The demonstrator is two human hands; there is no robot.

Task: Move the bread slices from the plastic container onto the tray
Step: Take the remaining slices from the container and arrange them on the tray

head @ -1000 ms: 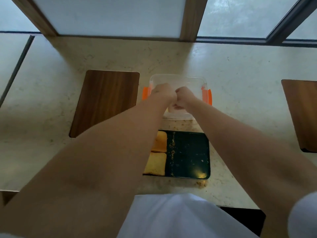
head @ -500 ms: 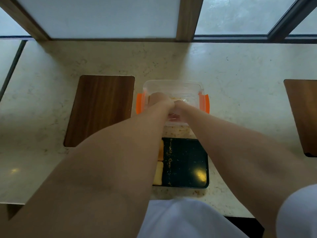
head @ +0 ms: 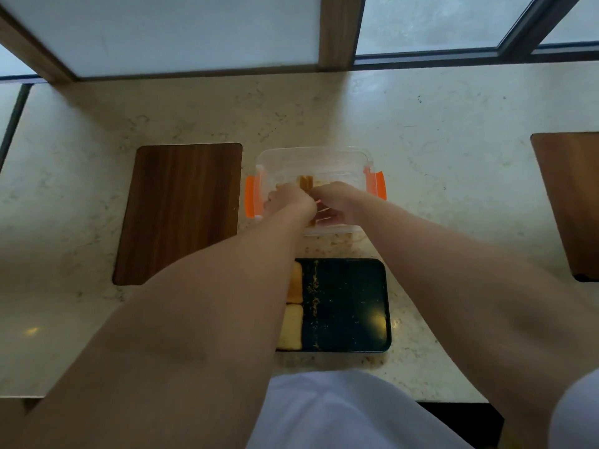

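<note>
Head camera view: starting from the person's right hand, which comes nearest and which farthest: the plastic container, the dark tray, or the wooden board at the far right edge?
1. Plastic container: the right hand reaches inside it.
2. Dark tray: just below the container, nearer the person.
3. Wooden board: far off at the right edge.

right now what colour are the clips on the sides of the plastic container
Orange clips on the clear plastic container, best seen in the head view.

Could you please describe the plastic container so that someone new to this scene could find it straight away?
On the pale stone counter below the window, look between the wooden board on the left and the dark tray nearer the person. The plastic container sits there, both hands reaching in; it alone is see-through, with orange clips at its two ends.
</note>
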